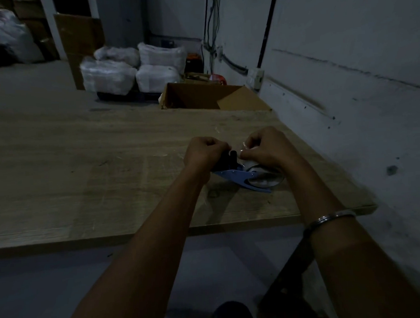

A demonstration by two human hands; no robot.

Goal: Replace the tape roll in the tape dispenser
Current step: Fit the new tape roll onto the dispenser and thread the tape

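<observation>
Blue tape dispenser (239, 178) lies under both curled hands.

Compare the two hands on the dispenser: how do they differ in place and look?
The left hand grips the black front part of the dispenser; the right hand sits over the tape roll, its fingers pinching what looks like clear tape. The right forearm wears a metal bangle; the left is bare. Both hands are curled shut and hold the dispenser on the wooden table.
</observation>
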